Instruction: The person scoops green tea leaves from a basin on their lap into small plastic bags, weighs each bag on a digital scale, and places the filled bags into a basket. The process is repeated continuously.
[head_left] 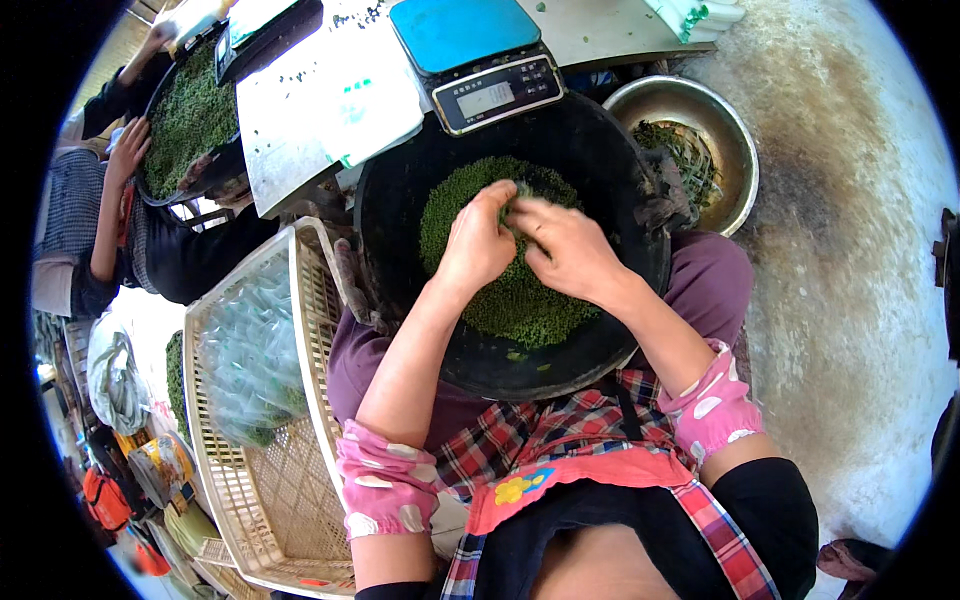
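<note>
A wide black tub sits at my lap, holding a heap of small round green berries that look like green peppercorns. Over the heap, my left hand is closed, its fingertips bent together close to those of my right hand. The right fingers are also curled in a pinch, their tips smeared by motion. Whatever lies between the fingertips is too small and blurred to name. Darker green bits show just beyond the fingers.
A digital scale with a blue top stands on the table beyond the tub, beside white plastic bags. At right is a metal basin with leafy scraps. Left, a cream plastic crate holds clear bags. A co-worker's hand rests by another tub of berries.
</note>
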